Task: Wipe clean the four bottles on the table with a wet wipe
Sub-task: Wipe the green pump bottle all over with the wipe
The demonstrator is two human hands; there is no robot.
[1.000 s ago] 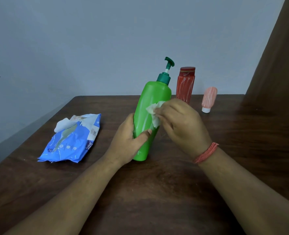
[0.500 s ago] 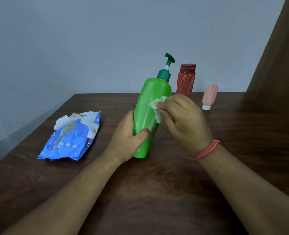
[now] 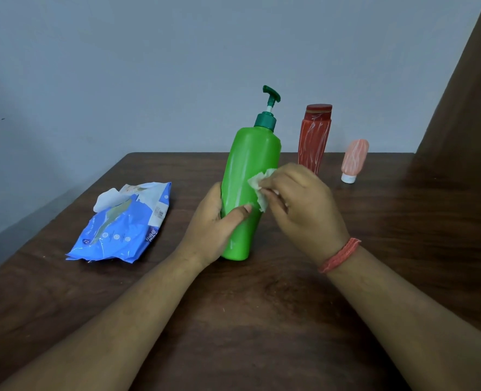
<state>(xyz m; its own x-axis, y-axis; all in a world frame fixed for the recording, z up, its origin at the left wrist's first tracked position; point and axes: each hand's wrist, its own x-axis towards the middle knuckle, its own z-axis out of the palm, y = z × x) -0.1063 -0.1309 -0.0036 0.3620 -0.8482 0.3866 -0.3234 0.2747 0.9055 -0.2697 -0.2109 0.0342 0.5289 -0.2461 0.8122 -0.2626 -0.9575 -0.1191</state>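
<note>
Left hand gripped the lower body of the green bottle at frame centre, thumb across its front; the bottle leaned slightly right, base on the table. Right hand pinched a crumpled wet wipe against the bottle's right flank. Judged: the bottle is rigid, smooth plastic, likely slippery once wet and top-heavy at the pump, so the low, wrap-around hold looked right; the pump neck seemed a poor place to grip. The wipe is soft and thin and should follow the curve. Red bottle stood upright just behind the right hand; pink tube stood on its cap further right, apart from it. Only three bottles were visible. Wipes pack lay at left, well apart. Bare wood lay in front of the bottle; the table's back edge ran close behind the red bottle, so a wide right elbow could topple it.
</note>
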